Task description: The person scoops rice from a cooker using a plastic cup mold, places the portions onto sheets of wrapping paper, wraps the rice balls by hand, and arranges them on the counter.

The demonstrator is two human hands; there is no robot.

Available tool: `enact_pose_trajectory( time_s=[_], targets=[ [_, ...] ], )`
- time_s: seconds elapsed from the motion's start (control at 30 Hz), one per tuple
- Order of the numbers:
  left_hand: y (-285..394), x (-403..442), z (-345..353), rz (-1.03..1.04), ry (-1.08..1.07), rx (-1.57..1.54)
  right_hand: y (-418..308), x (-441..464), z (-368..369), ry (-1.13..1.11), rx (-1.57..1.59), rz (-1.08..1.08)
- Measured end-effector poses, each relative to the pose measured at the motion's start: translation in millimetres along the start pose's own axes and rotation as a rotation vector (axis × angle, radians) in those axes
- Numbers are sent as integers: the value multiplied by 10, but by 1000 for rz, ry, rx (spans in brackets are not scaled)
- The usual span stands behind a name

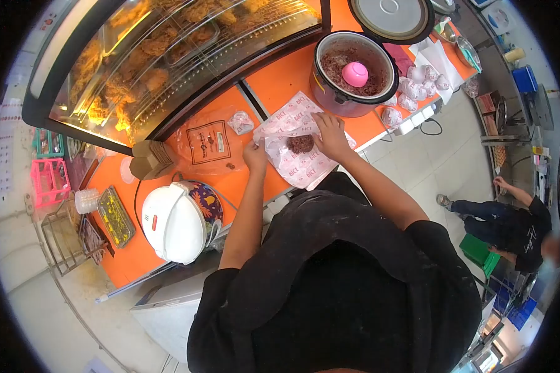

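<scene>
A sheet of white wrapping paper with red print lies on the orange counter in front of me. On it sits a small mound of dark reddish-brown rice. My left hand pinches the paper's left edge, fingers closed. At the other side, my right hand is closed on the paper's right part, its fingers bent close beside the rice. Just beyond the paper stands a large cooker pot of the same rice, with a pink bowl resting in it. A wrapped bundle lies beyond my left hand.
A heated glass case of fried chicken runs along the back. Several wrapped bundles sit at the right. A white rice cooker, brown paper boxes and an orange plastic bag are left. A person stands far right.
</scene>
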State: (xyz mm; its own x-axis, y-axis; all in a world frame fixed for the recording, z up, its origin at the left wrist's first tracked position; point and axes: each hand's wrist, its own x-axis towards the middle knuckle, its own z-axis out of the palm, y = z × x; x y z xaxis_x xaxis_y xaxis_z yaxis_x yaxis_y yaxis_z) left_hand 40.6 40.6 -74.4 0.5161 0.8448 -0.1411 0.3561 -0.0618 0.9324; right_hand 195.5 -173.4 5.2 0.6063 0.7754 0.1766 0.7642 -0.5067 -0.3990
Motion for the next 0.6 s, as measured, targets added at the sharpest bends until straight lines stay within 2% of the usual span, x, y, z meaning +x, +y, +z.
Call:
enact_pose_trajectory(
  time_s=[0.07,0.1,0.17,0.3,0.37,0.4,0.47,0.6],
  targets=[
    [4,60,-26,-120,-51,194,32,100,68,64,-29,39],
    [-4,69,-13,-119,-50,196,74,146,89,65,-27,39],
    [-5,78,8,-72,-92,-26,146,229,103,-48,-34,50],
    [49,26,-84,-23,-158,9,273,281,122,-3,9,84],
    [96,-73,-128,189,-217,-103,431,213,113,-1,178,87],
    [133,-133,-182,190,-217,-103,511,148,93,0,179,87],
    [197,-255,-262,567,-182,197,624,8,52,-45,71,46],
    [210,-403,-324,746,-311,390,420,-145,121,72,-31,102]
  ],
)
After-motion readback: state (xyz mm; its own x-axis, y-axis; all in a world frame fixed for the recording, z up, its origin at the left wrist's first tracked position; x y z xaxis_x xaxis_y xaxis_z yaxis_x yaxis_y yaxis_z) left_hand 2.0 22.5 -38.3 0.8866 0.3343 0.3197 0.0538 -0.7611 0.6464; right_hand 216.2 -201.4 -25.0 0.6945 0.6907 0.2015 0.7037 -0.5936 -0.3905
